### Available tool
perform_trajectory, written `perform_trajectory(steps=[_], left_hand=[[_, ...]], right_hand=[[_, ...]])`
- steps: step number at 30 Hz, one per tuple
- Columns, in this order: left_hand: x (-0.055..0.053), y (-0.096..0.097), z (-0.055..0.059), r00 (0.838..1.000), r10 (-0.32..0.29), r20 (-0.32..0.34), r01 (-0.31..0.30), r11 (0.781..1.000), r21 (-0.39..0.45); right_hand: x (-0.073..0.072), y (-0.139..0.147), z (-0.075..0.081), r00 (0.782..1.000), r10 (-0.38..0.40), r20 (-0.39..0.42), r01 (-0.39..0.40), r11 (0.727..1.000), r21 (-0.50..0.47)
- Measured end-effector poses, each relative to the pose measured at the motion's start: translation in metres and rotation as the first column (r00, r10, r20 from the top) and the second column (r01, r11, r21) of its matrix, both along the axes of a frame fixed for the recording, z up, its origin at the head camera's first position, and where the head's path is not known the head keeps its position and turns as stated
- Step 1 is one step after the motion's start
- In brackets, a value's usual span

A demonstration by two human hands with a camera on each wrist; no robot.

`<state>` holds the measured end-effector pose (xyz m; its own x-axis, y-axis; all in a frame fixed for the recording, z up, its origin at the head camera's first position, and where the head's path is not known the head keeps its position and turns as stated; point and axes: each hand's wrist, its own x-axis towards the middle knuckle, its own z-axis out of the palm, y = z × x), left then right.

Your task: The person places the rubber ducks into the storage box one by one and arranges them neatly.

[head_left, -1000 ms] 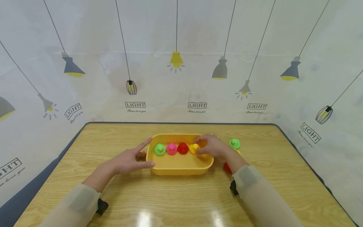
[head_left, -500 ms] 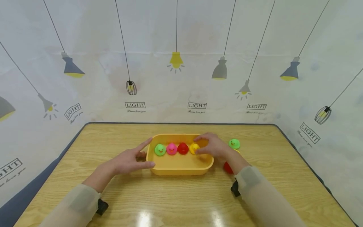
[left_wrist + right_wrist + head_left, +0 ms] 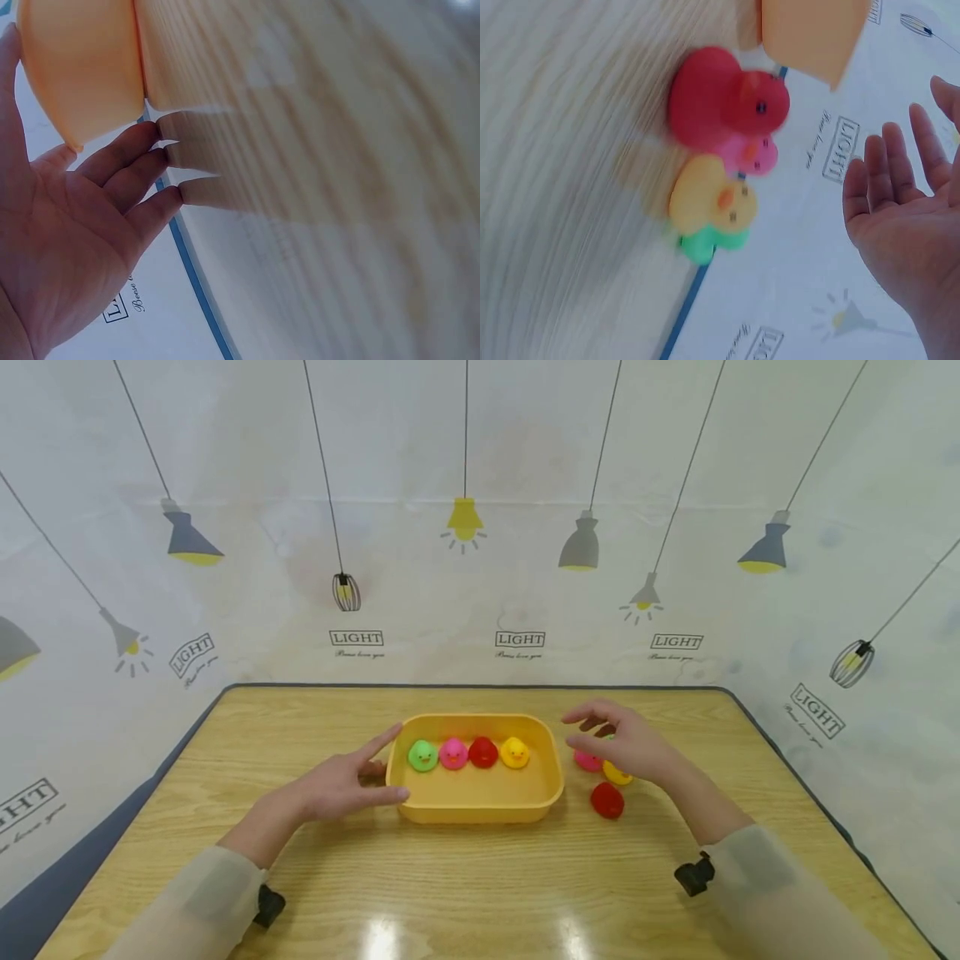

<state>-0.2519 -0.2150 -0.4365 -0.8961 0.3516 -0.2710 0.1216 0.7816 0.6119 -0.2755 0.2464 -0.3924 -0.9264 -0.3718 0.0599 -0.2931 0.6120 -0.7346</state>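
Across the table (image 3: 465, 885) — tray (image 3: 468, 790), long axis left-to-right — hands (image 3: 337, 785) (image 3: 630, 743) loosely spread, empty.

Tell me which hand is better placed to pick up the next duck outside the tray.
Probably the right hand: empty, it hovers near the four loose ducks beside the tray. The left hand touches the tray's opposite end, farther from them.

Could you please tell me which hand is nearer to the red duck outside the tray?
Right. The right hand hovers just beyond the red duck, apart from it; the left hand is across the tray, touching its left end.
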Motion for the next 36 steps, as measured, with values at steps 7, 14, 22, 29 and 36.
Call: perform_trajectory(steps=[7, 14, 22, 29, 36], left_hand=[[0.000, -0.001, -0.001, 1.000, 0.002, 0.004, -0.002, 1.000, 0.005], [0.000, -0.002, -0.001, 1.000, -0.012, -0.001, 0.012, 1.000, 0.007], [0.001, -0.001, 0.004, 1.000, -0.017, -0.003, 0.017, 1.000, 0.008], [0.002, -0.001, 0.005, 1.000, -0.013, -0.002, 0.013, 1.000, 0.002], [0.002, -0.001, 0.004, 1.000, -0.011, -0.003, 0.011, 1.000, 0.012]], right_hand=[[0.022, 0.040, 0.004, 0.999, -0.030, 0.044, 0.030, 0.999, -0.013], [0.039, 0.070, -0.009, 0.997, -0.025, 0.070, 0.027, 0.999, -0.017], [0.045, 0.092, -0.021, 0.993, -0.037, 0.108, 0.037, 0.999, 0.004], [0.025, 0.111, -0.030, 0.990, -0.101, 0.097, 0.095, 0.993, 0.065], [-0.002, 0.112, -0.032, 0.992, -0.117, 0.053, 0.106, 0.979, 0.175]])
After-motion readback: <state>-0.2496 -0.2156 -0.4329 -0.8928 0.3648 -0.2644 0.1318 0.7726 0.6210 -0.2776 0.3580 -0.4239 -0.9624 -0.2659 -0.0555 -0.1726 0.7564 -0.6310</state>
